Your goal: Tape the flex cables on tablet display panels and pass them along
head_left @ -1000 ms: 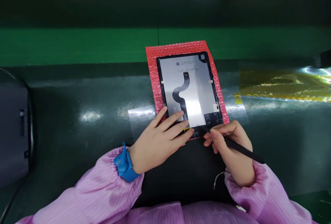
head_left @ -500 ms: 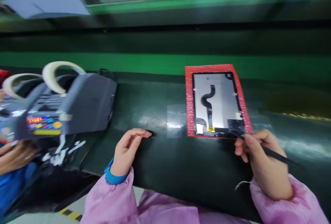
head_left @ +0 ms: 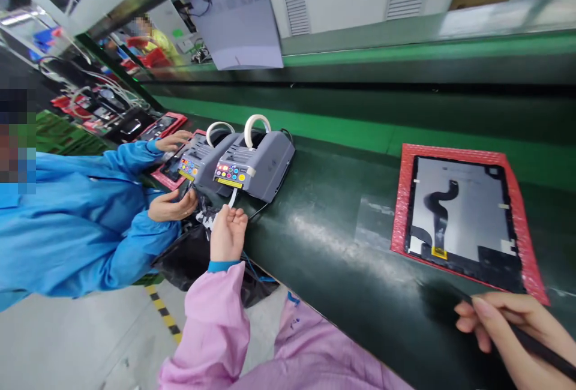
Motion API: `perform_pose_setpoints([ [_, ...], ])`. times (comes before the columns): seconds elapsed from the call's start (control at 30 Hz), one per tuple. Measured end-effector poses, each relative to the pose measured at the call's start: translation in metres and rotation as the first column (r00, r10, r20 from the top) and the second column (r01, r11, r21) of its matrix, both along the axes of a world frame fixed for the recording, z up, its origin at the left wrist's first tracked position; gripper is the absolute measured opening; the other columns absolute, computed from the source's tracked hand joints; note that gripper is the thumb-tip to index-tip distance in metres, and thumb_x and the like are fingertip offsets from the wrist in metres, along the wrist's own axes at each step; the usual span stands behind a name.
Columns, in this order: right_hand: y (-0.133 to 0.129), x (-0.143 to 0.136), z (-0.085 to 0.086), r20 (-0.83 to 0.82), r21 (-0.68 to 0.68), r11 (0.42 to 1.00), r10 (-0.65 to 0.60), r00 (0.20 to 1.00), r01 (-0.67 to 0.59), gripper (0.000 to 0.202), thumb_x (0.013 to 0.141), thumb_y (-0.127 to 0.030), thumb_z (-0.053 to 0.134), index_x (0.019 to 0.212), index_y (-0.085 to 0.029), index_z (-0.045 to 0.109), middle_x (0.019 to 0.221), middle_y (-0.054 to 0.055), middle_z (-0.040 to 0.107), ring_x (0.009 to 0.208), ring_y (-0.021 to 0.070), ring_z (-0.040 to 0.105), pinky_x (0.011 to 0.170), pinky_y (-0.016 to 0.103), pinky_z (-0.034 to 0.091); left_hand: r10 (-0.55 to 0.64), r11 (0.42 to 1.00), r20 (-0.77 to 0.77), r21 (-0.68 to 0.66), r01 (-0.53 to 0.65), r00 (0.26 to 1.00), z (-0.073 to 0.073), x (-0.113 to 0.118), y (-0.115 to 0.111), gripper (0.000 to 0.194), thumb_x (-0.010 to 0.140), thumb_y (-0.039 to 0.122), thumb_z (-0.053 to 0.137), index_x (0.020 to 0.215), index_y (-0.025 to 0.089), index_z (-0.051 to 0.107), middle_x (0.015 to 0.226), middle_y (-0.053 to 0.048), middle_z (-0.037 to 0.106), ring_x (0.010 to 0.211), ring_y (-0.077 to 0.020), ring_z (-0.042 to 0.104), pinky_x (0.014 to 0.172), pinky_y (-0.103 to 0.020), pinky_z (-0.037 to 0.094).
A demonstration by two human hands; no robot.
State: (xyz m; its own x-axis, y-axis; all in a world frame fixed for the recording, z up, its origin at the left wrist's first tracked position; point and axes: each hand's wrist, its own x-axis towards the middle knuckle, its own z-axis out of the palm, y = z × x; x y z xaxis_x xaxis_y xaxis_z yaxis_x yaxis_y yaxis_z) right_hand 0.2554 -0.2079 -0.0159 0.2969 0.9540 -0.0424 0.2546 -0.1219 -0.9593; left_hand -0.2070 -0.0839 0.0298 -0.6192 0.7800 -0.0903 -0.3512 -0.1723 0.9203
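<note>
My left hand (head_left: 228, 234) reaches to the front of the nearer grey tape dispenser (head_left: 263, 165). Its thumb and curled fingers close on the end of a white tape strip (head_left: 233, 198) hanging from the outlet. Black tweezers (head_left: 535, 342) lie in the grip of my right hand (head_left: 508, 324), partly cut off by the frame edge. Above that hand, a tablet screen (head_left: 468, 216) rests back side up on a red bubble-wrap sheet (head_left: 400, 222). A dark, curved flex cable (head_left: 438, 210) runs down its silver back to a yellow-taped end.
At left, a co-worker in blue (head_left: 103, 210) has hands by a second tape dispenser (head_left: 198, 159) and another screen on red wrap. A black bag (head_left: 184, 258) hangs at the bench edge. A clear film (head_left: 373, 222) lies on the green bench (head_left: 315, 216).
The view has swung left. My left hand has gone from the bench to the dispenser's tape strip. My right hand has drawn back from the screen with the tweezers still held.
</note>
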Motion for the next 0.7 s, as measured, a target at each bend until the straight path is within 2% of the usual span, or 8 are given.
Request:
perform_pose_setpoints([
  [0.13, 0.004, -0.021, 0.025, -0.108, 0.062, 0.998, -0.007, 0.994, 0.014, 0.028, 0.092, -0.050, 0.073, 0.095, -0.023, 0.068, 0.073, 0.006, 0.077, 0.050, 0.0179, 0.068, 0.042, 0.025, 0.055, -0.124, 0.989, -0.021, 0.079, 0.125, 0.992, 0.004, 0.033, -0.002, 0.047, 0.074, 0.043, 0.092, 0.076, 0.019, 0.051, 0.065, 0.009, 0.056, 0.062, -0.0051, 0.057, 0.060, -0.015, 0.044],
  [0.23, 0.016, -0.032, 0.039, -0.267, 0.188, 0.978, -0.033, 0.963, 0.085, 0.025, 0.100, -0.050, 0.062, 0.100, -0.025, 0.064, 0.071, 0.004, 0.076, 0.049, 0.0173, 0.068, 0.038, 0.023, 0.050, -0.434, 0.899, -0.044, 0.052, 0.436, 0.900, 0.003, 0.087, -0.010, 0.042, 0.073, 0.046, 0.093, 0.079, 0.019, 0.061, 0.064, 0.006, 0.059, 0.062, -0.0096, 0.059, 0.062, -0.021, 0.047],
  [0.33, 0.030, -0.038, 0.052, -0.280, 0.208, 0.978, 0.038, 0.959, 0.022, 0.022, 0.098, -0.047, 0.068, 0.099, -0.026, 0.062, 0.079, 0.004, 0.077, 0.049, 0.0134, 0.065, 0.043, 0.023, 0.052, -0.763, 0.645, -0.049, 0.003, 0.764, 0.644, 0.005, 0.148, -0.018, 0.037, 0.078, 0.045, 0.090, 0.088, 0.014, 0.073, 0.056, 0.003, 0.058, 0.055, -0.0134, 0.058, 0.059, -0.027, 0.047],
  [0.4, 0.038, -0.040, 0.059, -0.301, 0.191, 0.980, 0.106, 0.948, -0.049, 0.027, 0.090, -0.044, 0.079, 0.098, -0.026, 0.060, 0.090, 0.004, 0.078, 0.056, 0.0131, 0.068, 0.050, 0.024, 0.055, -0.940, 0.326, -0.114, -0.019, 0.945, 0.322, 0.010, 0.183, -0.019, 0.041, 0.087, 0.051, 0.080, 0.102, 0.013, 0.074, 0.059, 0.001, 0.060, 0.058, -0.0136, 0.058, 0.063, -0.029, 0.046],
  [0.47, 0.042, -0.039, 0.062, -0.359, 0.157, 0.985, 0.123, 0.925, -0.070, 0.034, 0.084, -0.040, 0.086, 0.095, -0.027, 0.056, 0.097, 0.004, 0.078, 0.066, 0.0144, 0.071, 0.057, 0.024, 0.057, -0.975, 0.090, -0.208, -0.039, 0.995, 0.080, 0.014, 0.208, -0.016, 0.045, 0.095, 0.056, 0.068, 0.113, 0.015, 0.071, 0.064, 0.001, 0.059, 0.062, -0.0127, 0.055, 0.067, -0.028, 0.045],
  [0.5, 0.044, -0.038, 0.063, -0.389, 0.141, 0.988, 0.112, 0.914, -0.062, 0.036, 0.083, -0.038, 0.087, 0.092, -0.026, 0.054, 0.096, 0.002, 0.077, 0.069, 0.0143, 0.071, 0.060, 0.024, 0.057, -0.967, 0.022, -0.253, -0.047, 0.999, 0.009, 0.015, 0.218, -0.013, 0.046, 0.098, 0.057, 0.063, 0.117, 0.015, 0.069, 0.066, 0.002, 0.058, 0.063, -0.0124, 0.054, 0.068, -0.028, 0.044],
  [0.6, 0.052, -0.028, 0.064, -0.419, 0.134, 0.991, 0.051, 0.906, 0.006, 0.038, 0.086, -0.031, 0.085, 0.087, -0.026, 0.047, 0.083, -0.002, 0.073, 0.066, 0.0113, 0.064, 0.064, 0.023, 0.053, -0.931, -0.025, -0.362, -0.059, 0.998, -0.044, 0.012, 0.236, -0.001, 0.046, 0.103, 0.052, 0.054, 0.129, 0.016, 0.063, 0.071, 0.001, 0.057, 0.067, -0.0131, 0.055, 0.070, -0.028, 0.045],
  [0.7, 0.068, -0.010, 0.069, -0.367, 0.215, 0.972, -0.013, 0.930, 0.099, 0.039, 0.089, -0.030, 0.082, 0.085, -0.026, 0.043, 0.079, -0.003, 0.069, 0.065, 0.0113, 0.060, 0.062, 0.023, 0.049, -0.804, 0.072, -0.593, -0.180, 0.981, -0.050, 0.003, 0.246, 0.012, 0.042, 0.107, 0.038, 0.045, 0.141, 0.017, 0.054, 0.080, -0.001, 0.059, 0.072, -0.0149, 0.055, 0.075, -0.030, 0.047],
])
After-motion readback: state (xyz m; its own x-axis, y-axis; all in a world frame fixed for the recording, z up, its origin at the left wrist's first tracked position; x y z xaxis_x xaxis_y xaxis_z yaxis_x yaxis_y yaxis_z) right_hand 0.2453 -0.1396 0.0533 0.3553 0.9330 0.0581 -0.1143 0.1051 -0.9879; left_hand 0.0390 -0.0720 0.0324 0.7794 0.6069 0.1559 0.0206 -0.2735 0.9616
